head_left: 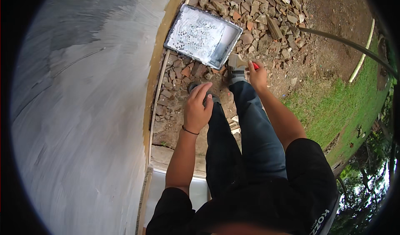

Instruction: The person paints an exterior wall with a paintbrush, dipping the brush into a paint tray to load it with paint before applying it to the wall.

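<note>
My right hand (258,74) grips a paintbrush (238,61) by its red handle, and the wide, pale brush head points left, over my shoe. Just beyond the brush lies a paint tray (196,31) with a dark rim. White paint smears its ribbed slope, and greyish paint shows at its deeper right end. My left hand (198,109), a dark band at its wrist, hangs in the air above my other foot. Its fingers are extended with the thumb apart, and nothing is in it.
A wall (87,110) with streaky white and grey paint rises along my left. Broken bricks and stones (258,14) cover the ground around the tray. A dark hose or pole (341,39) crosses bare soil at right, near grass (329,106).
</note>
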A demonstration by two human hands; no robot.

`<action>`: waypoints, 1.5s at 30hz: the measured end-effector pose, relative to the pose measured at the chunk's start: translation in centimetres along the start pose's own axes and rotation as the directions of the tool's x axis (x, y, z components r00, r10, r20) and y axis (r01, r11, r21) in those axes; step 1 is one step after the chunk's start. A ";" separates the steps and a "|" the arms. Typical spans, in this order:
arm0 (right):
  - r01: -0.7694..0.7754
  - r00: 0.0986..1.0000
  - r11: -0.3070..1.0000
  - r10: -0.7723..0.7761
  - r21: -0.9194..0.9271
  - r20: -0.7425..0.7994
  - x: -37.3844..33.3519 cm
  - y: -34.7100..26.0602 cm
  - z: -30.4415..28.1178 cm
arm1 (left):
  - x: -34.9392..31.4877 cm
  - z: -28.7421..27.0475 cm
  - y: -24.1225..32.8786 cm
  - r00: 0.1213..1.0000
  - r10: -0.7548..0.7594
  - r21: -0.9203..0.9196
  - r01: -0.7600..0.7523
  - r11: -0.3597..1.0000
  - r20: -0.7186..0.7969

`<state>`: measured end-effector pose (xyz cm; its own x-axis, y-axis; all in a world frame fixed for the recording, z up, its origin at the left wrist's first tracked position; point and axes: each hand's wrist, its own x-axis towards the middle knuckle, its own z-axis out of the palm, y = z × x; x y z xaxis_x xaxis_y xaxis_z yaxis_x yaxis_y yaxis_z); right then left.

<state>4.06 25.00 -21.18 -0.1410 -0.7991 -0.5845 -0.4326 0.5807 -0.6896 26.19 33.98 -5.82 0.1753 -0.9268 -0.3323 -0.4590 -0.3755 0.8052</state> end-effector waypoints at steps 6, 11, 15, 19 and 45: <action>0.618 0.781 0.597 -0.538 -0.511 0.317 11.4 0.4 8.1 | 5.4 8.0 -13.1 0.975 -0.220 0.010 0.220 0.975 -0.045; 0.703 0.695 0.315 -0.495 -0.637 0.522 16.6 3.5 9.8 | 3.5 12.1 -17.5 0.956 -0.284 -0.008 0.284 0.959 -0.076; 0.670 0.739 0.377 -0.421 -0.640 0.526 15.2 4.8 11.8 | 1.2 14.1 -18.8 0.936 -0.353 0.005 0.353 0.936 0.005; 0.650 0.760 0.424 -0.386 -0.631 0.523 13.2 5.5 11.5 | 1.5 15.6 -18.6 0.931 -0.360 0.017 0.359 0.933 0.059; 0.544 0.789 0.700 -0.240 -0.462 0.566 15.8 3.7 12.0 | 6.5 14.7 -21.2 0.923 -0.385 0.015 0.384 0.923 0.011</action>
<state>10.97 16.40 -38.09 0.4968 -0.6813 -0.5376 -0.7908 -0.1003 -0.6038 24.26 36.11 -32.23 0.3290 -0.7109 -0.6216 -0.3696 -0.7027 0.6079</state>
